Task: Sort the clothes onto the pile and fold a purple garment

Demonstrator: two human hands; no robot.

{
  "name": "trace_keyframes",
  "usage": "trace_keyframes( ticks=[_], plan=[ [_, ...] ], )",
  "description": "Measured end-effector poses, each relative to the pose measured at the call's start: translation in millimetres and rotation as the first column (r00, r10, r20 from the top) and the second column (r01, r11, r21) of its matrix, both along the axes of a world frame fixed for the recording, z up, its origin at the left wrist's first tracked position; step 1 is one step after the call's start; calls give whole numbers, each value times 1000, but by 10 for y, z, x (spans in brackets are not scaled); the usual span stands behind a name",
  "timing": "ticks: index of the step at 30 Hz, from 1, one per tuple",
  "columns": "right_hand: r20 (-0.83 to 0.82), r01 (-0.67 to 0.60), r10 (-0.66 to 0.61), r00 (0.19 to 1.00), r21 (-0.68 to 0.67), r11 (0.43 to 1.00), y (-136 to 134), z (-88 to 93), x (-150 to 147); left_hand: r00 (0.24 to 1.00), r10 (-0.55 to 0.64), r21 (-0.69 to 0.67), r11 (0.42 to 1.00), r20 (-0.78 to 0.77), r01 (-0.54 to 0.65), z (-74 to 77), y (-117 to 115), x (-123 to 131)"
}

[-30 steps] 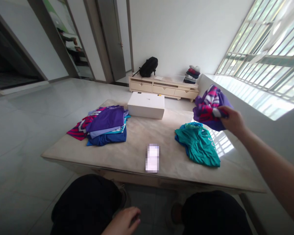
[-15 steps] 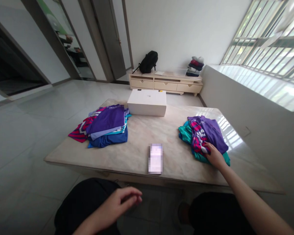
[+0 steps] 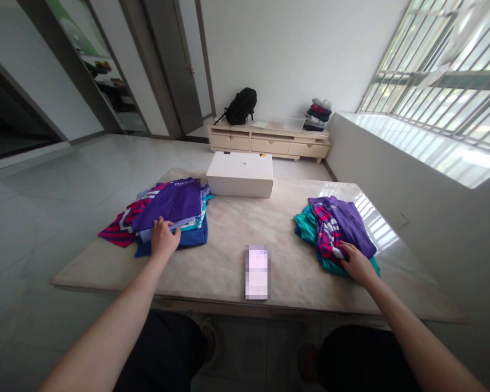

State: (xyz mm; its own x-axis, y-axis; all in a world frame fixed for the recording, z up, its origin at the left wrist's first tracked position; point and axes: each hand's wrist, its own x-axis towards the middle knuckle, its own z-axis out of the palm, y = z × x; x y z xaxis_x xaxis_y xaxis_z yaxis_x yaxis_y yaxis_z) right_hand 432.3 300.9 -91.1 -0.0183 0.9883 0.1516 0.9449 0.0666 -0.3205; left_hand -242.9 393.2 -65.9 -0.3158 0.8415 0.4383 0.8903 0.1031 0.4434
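My left hand (image 3: 163, 240) reaches onto the near edge of a folded clothes pile (image 3: 167, 215) at the table's left. A purple shirt (image 3: 175, 198) lies on top of the pile, and the fingers rest spread on the layers just below it. My right hand (image 3: 354, 262) lies flat on a purple and striped garment (image 3: 338, 223). That garment sits crumpled on a teal shirt (image 3: 306, 228) at the table's right. Neither hand has lifted anything.
A blurred phone-sized item (image 3: 257, 270) lies near the marble table's front edge (image 3: 212, 296). A white box (image 3: 240, 174) stands at the back. Beyond are a low cabinet (image 3: 269, 144) with a black backpack (image 3: 240, 107) and stacked clothes (image 3: 317, 115). A low wall runs along the right.
My right hand brought the purple striped garment down from the air onto the teal shirt and stays on it. My left hand rose from my lap to the left pile.
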Motion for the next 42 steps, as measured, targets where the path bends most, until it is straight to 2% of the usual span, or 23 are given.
trace_keyframes(
  ticks=[5,12,21,25,28,35,42],
  plan=[
    [3,-2,3,1000,-5,1000,9,28,1,993,-17,-7,1000,-116,16,-91,-24,-149],
    [2,2,-2,1000,-21,1000,9,102,-36,976,-18,4,1000,-219,19,-26,-171,-206],
    [-14,11,-11,1000,-24,1000,-35,181,-42,974,14,-15,1000,-227,-17,41,-313,-248],
    [-38,12,-12,999,7,1000,-61,207,-65,974,59,28,998,-219,-54,60,-349,-236],
    [-59,-3,5,998,33,999,-96,241,-85,974,83,55,996,-211,-73,41,-326,-208],
    [-88,-6,10,996,48,999,-160,334,-100,980,17,24,1000,-198,-13,-28,-208,-91],
    [-99,5,-3,995,26,1000,-159,381,-172,985,40,73,997,-168,-28,105,-231,-99]
  ],
)
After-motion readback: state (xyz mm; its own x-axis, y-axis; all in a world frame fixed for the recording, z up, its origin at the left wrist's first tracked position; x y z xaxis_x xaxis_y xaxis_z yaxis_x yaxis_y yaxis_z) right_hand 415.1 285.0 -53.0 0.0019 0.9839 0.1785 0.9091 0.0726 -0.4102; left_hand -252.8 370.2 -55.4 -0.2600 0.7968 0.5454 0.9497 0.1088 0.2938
